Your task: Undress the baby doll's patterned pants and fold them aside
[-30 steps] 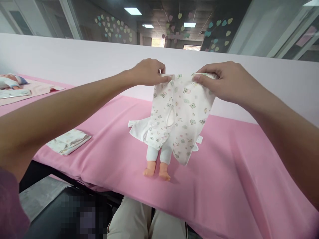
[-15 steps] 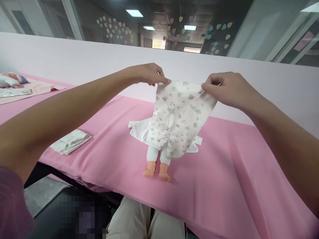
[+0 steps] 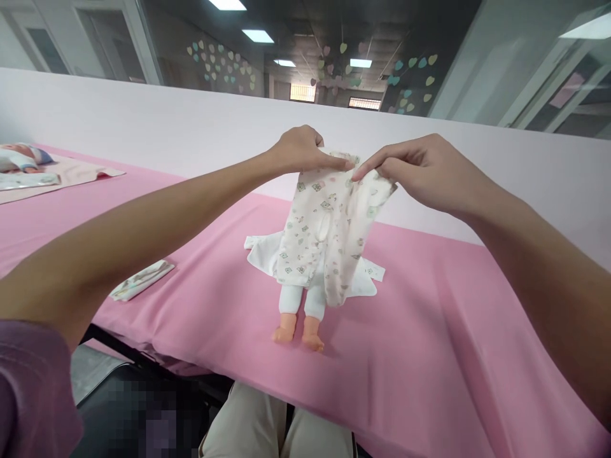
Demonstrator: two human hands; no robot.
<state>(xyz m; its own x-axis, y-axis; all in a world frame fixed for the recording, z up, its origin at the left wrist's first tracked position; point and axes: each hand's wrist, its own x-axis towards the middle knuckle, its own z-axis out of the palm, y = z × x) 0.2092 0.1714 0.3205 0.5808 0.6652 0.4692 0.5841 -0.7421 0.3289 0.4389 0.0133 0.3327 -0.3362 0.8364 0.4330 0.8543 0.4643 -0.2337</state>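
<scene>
Pink sheeting is spread out, with beige-clad legs seen below its near edge. Off to the left, a folded cloth is laid. Ahead, a doll is set down feet nearest, its upper body hidden by printed trousers held up over it; white clothing is spread out to both sides. The step in hand is judged to be the arranging of the trousers by their waistband; an even, steady hold seems called for next. By the left hand the waistband is pinched narrowly under the thumb; by the right hand the opposite side is gripped, bunched, with thumb and forefinger little parted. Farther off, a second doll, a pale wall and a window with heart stickers are seen.
</scene>
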